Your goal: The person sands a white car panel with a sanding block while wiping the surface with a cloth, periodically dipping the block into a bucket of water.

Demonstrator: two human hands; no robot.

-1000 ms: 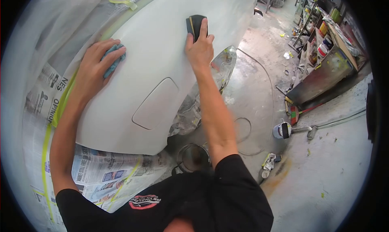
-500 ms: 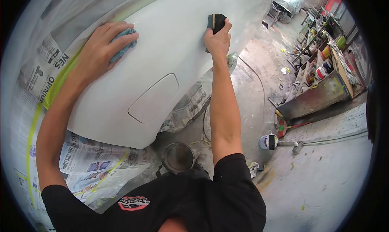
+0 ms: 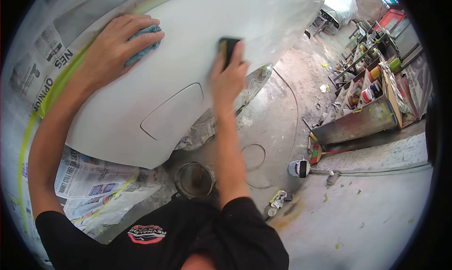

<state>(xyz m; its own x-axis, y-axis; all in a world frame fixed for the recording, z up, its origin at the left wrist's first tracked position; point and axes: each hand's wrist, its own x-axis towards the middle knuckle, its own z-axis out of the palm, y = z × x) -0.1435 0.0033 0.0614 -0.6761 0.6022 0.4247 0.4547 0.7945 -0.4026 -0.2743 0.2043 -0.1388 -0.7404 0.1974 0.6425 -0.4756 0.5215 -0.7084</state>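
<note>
A pale grey-white car body panel (image 3: 183, 58) with a fuel door outline (image 3: 172, 112) fills the middle of the view. On its upper left, my left hand (image 3: 115, 46) rests with a crumpled blue cloth (image 3: 143, 45) held under the fingers. My right hand (image 3: 229, 79), smeared by motion, grips a black sanding block (image 3: 230, 48) against the panel, right of the fuel door. The block's lower part is partly hidden by the fingers. Newspaper (image 3: 89, 178) and yellow-green masking tape (image 3: 70, 84) border the panel's left and lower edges.
Below the panel, a dark round bucket (image 3: 194, 180) stands on the floor near my body. A small white pail (image 3: 299, 168) is farther right, close to a broom (image 3: 316, 153). A wooden bin of cans and bottles (image 3: 358, 121) stands at the right; a hose (image 3: 296, 105) lies curved on the floor.
My right hand has moved the sanding block left and down across the panel. My left hand stays on the cloth near the same spot. The whole view has shifted slightly.
</note>
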